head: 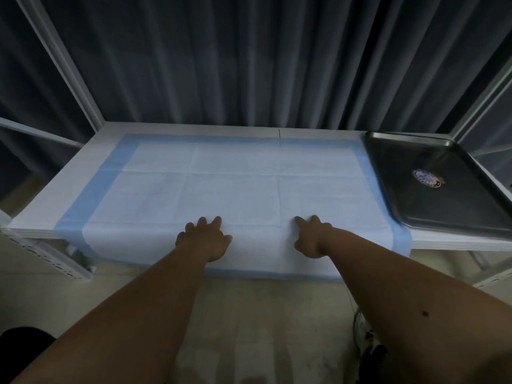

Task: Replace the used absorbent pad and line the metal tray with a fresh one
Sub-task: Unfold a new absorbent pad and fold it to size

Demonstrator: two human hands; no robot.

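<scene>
A large white absorbent pad (pixel 235 184) with a blue border lies spread flat over the white table, its near edge hanging over the table's front. My left hand (pixel 206 238) rests palm down on the pad near the front edge, fingers apart. My right hand (pixel 311 235) rests on the pad a little to the right, its fingers partly curled against the sheet; it grips nothing that I can see. The metal tray (pixel 388 173) lies bare at the table's right end, with a round sticker (pixel 426 177) in its middle. The pad's right border touches the tray's left rim.
The white table (pixel 69 178) stands in a white metal frame, with posts (pixel 59 62) at the back left and back right. Dark pleated curtains (pixel 249 59) hang close behind. Pale floor shows below, and a dark object (pixel 371 353) sits on it under my right forearm.
</scene>
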